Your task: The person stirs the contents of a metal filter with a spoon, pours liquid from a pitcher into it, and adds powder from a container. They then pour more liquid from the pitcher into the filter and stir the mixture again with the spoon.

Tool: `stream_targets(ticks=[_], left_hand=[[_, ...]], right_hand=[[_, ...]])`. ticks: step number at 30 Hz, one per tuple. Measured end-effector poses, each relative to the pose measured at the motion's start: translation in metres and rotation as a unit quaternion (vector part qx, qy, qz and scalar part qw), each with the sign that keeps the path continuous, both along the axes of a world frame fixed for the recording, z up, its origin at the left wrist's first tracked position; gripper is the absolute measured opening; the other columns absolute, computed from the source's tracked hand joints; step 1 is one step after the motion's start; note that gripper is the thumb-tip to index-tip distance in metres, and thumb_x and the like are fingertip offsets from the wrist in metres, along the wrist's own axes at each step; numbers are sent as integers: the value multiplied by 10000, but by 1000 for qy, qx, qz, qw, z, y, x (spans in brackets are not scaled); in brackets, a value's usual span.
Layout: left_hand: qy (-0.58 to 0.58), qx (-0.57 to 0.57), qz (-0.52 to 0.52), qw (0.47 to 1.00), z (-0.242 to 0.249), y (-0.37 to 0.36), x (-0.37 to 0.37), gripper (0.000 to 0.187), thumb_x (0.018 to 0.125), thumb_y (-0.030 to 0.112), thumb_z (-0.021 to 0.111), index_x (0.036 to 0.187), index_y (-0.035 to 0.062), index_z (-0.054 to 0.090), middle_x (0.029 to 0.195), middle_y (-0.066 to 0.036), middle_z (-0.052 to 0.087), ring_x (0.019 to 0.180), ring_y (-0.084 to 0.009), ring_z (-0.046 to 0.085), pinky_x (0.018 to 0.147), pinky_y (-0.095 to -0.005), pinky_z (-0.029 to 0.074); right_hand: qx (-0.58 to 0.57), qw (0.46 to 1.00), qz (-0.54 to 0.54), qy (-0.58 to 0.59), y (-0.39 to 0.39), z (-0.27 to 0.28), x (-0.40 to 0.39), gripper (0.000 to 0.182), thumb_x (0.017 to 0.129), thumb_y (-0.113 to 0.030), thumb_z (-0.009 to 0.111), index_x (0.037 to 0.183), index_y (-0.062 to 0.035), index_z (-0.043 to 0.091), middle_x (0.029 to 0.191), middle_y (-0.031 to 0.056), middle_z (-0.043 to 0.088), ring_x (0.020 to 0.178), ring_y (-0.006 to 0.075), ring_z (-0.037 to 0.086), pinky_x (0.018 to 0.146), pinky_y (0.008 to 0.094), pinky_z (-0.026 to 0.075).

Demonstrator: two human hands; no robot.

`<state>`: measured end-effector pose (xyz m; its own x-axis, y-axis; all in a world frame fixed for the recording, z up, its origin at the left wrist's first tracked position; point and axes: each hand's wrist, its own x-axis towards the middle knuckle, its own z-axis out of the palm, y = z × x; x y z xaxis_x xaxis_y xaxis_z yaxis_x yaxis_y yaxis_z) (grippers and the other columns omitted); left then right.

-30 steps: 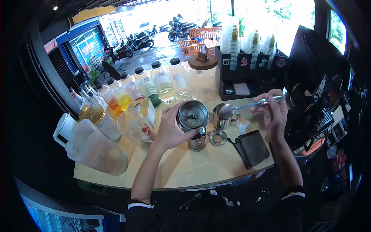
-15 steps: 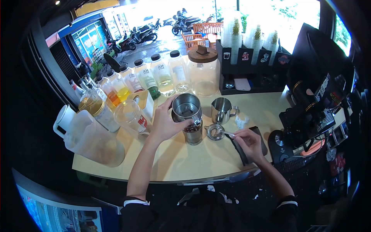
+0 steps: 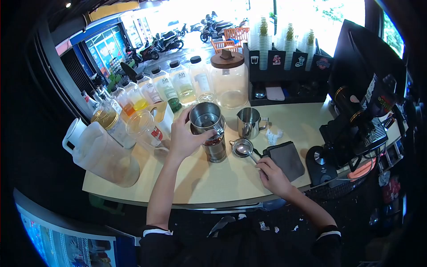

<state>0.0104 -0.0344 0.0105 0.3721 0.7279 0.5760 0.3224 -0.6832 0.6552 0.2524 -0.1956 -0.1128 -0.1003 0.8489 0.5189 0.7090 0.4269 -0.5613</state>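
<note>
My left hand (image 3: 186, 135) is closed around a shiny steel cup (image 3: 206, 115), its thumb across the front near a small metal fitting. The cup's open mouth faces up toward me. Directly below it stands a cylindrical container (image 3: 215, 150) with dark reddish contents showing near its top. With its handle pinched in my right hand (image 3: 274, 177), a metal spoon (image 3: 249, 152) points to the left. The spoon's bowl overlaps a small round steel strainer (image 3: 240, 153) on the counter. Behind the strainer sits a steel milk pitcher (image 3: 250, 124).
Bottles (image 3: 181, 84) and a wooden-lidded jar (image 3: 231, 89) line the back. Plastic jugs (image 3: 109, 155) stand left. A cup rack (image 3: 291, 66), crumpled tissue (image 3: 274, 136), dark flat pouch (image 3: 288, 161) and black machine (image 3: 320, 164) are at right. The counter's front edge (image 3: 187, 204) lies nearest me.
My right hand has moved down and left, and the spoon's bowl now shows over the strainer. More of the dark pouch is visible. My left hand keeps its hold on the cup.
</note>
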Motion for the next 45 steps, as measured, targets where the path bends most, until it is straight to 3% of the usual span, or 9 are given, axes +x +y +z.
stream_targets(ticks=[8,17,19,25,26,31,37,40,45], left_hand=[[-20,-14,27,999,-6,-2,0,716,586,182,859,1193,-26,542,1107,-166,645,1067,-259,619,971,-367,459],[4,74,89,993,-18,-4,-2,743,553,157,864,1204,28,530,1115,-101,630,1076,-214,586,974,-349,429],[6,53,72,996,-20,-6,-4,845,536,294,881,1254,98,478,1159,-102,572,1116,-291,464,999,-424,329],[8,63,86,994,-17,-5,-8,840,526,314,882,1240,101,493,1162,-72,582,1103,-285,463,991,-417,314],[10,72,80,994,-15,-4,-8,835,528,316,881,1237,100,498,1165,-67,583,1097,-278,472,991,-413,310],[33,91,59,994,-7,-1,-8,831,528,286,879,1244,80,511,1156,-102,590,1099,-283,507,976,-413,386],[46,48,34,997,-2,6,-9,830,521,287,886,1238,77,525,1166,-92,593,1099,-285,502,976,-422,382],[35,76,23,996,-1,7,-9,775,567,384,870,1208,106,536,1074,-49,630,1006,-222,570,958,-394,309],[61,81,-23,995,4,7,-8,780,562,389,862,1208,92,541,1080,-65,640,1002,-219,601,945,-392,316]], right_hand=[[-33,983,-6,-180,9,20,-1,253,819,-16,582,1070,-8,547,1055,155,553,933,327,602,777,400,505],[152,974,-165,-16,110,28,68,225,907,-136,550,1098,-17,559,1090,167,596,935,307,611,821,366,489],[-76,981,-100,146,122,27,73,242,950,-203,528,1075,0,573,1014,150,631,904,247,625,817,348,481],[-204,960,-105,163,142,10,75,257,969,-245,524,976,5,584,875,80,651,860,158,614,773,306,475],[-185,949,-29,253,142,6,75,242,972,-221,517,911,7,570,825,57,628,776,126,580,730,267,462],[-142,926,2,351,142,11,71,229,979,-204,508,858,-16,557,755,2,559,689,70,493,651,232,413],[-64,938,7,341,132,73,59,211,973,-161,531,808,-30,549,731,-46,512,681,19,432,612,201,361],[-36,956,-20,290,125,116,48,192,968,-152,548,815,-36,540,725,-53,510,662,13,421,599,198,356],[-18,963,44,267,114,176,28,174,965,-140,557,829,-46,503,731,-37,538,683,9,497,633,188,415]])
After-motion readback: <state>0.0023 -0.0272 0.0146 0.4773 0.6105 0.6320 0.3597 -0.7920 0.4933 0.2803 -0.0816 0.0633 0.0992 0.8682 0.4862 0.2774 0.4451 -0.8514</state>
